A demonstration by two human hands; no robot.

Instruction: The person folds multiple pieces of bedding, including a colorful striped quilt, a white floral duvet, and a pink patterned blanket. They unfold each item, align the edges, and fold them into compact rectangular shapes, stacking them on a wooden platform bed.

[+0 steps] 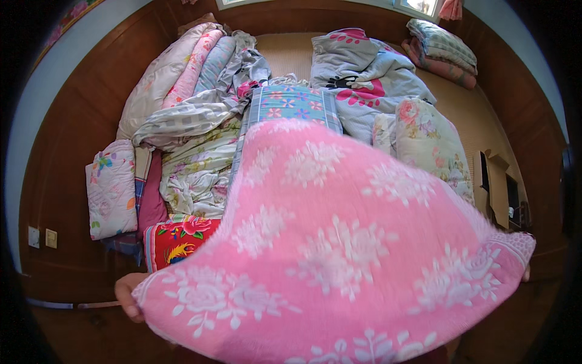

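Note:
A large pink blanket (pixel 345 242) with white flower patterns is spread out in front of me, held taut across its near part. My left hand (pixel 129 296) grips its left corner, with the fingers curled at the edge. At the far right, my right hand (pixel 526 273) shows only as a sliver behind the other corner; the cloth hides most of its fingers. The blanket's far end narrows and lies over a blue flowered mat or folded cover (pixel 290 103) with a grey checked border.
To the left lie rolled quilts (pixel 167 79), a grey checked sheet (pixel 188 118), a folded white quilt (pixel 113 189) and a red flowered cloth (pixel 176 242). On the right are a grey blanket (pixel 376 79), a flowered pillow (pixel 433 139), folded bedding (pixel 442 51) and an open cardboard box (pixel 498 188).

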